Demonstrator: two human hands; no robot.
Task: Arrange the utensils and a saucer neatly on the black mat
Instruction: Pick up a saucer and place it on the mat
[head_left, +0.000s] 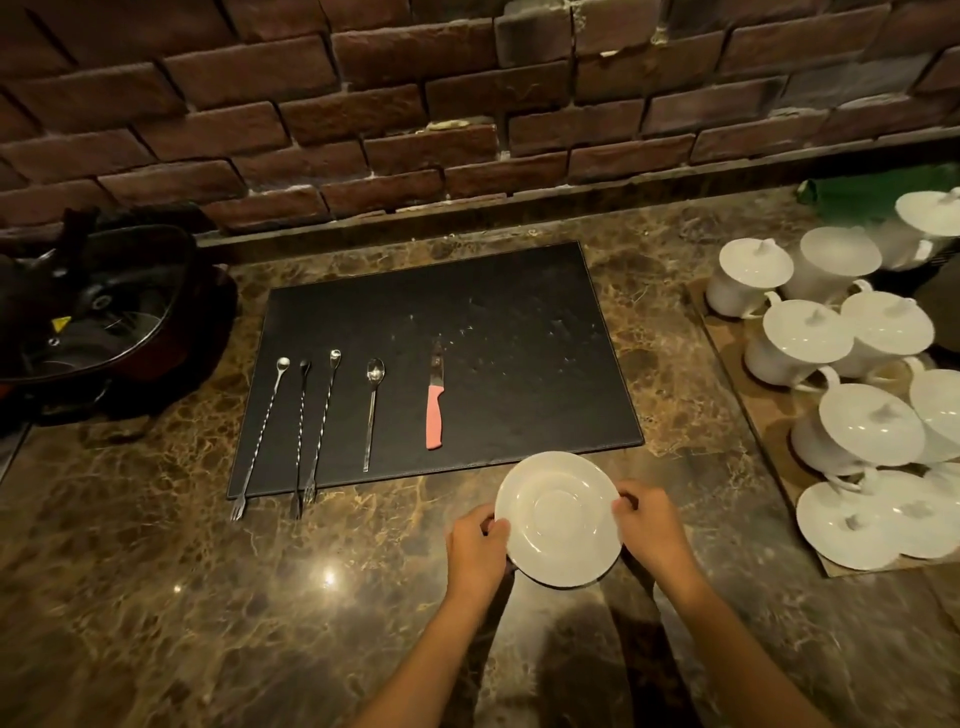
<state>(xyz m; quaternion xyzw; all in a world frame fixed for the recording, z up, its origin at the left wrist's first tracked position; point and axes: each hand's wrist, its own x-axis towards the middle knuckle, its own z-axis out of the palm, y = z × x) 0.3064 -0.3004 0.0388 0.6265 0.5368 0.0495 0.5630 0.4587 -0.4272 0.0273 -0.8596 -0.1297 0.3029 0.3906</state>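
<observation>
There, over the brown marble counter (156, 597), both hands held a white saucer (558, 518) by its rim: the left hand (475, 545) pinched the left edge with its fingers curled closed on it, and the right hand (649, 525) gripped the right edge the same way. The saucer sat tilted, its far rim just over the near edge of the black mat (519, 338), most of it over the counter. On the mat's left half lay a row of utensils, well apart from the saucer: three long twisted bar spoons (317, 431) whose forked ends poked past the near edge, then a plain long-handled spoon (371, 410), then a pink-handled knife (434, 410) with its blade pointing toward the brick wall (467, 104). White lidded cups (805, 338) crowded a board at the right.
</observation>
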